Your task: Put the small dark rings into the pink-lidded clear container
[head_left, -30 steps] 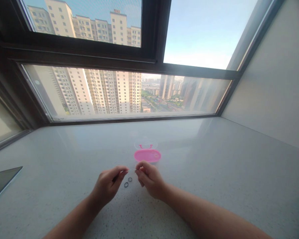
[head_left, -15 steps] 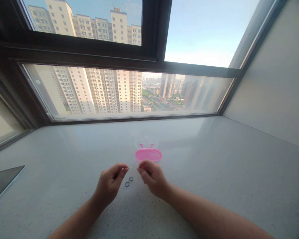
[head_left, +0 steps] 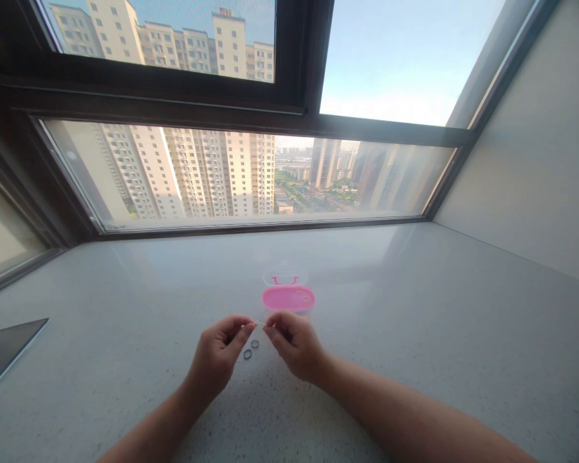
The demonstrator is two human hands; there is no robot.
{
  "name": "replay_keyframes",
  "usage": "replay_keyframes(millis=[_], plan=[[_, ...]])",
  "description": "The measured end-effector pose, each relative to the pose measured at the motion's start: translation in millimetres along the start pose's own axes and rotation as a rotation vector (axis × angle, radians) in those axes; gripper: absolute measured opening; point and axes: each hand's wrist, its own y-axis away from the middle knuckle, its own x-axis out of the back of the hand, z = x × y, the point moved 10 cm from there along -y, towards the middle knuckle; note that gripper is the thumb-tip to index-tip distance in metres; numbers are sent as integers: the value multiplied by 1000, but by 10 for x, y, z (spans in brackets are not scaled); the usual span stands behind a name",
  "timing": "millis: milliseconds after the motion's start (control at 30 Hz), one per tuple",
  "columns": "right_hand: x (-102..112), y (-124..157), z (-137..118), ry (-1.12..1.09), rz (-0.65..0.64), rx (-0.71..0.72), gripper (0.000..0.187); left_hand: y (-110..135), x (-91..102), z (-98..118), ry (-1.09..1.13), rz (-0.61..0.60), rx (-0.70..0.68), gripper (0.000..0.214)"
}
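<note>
My left hand is closed in a pinch, thumb against forefinger, on something small and pale that I cannot make out. Facing it from the right, my right hand pinches in the same way, and a tiny light-coloured bit shows between the two sets of fingertips. Two small dark rings lie on the pale speckled surface between my hands, one ring nearer me and the other ring just beyond. Right behind my fingertips sits a pink oval box, with its clear lid and pink handle tipped back behind it.
A dark flat panel with a pale edge, perhaps a tablet, lies at the far left. The dark window frame borders the back of the speckled sill. A white wall rises on the right.
My left hand has come slightly right, so the fingertips of both hands are closer together. My right hand is almost where it was. The rings and box have stayed put.
</note>
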Motion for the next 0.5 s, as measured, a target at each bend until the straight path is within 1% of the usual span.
replay_keyframes(millis=[500], plan=[[-63,4,76,5,-49,-56,14,15,-44,6,-62,-46,-28,20]])
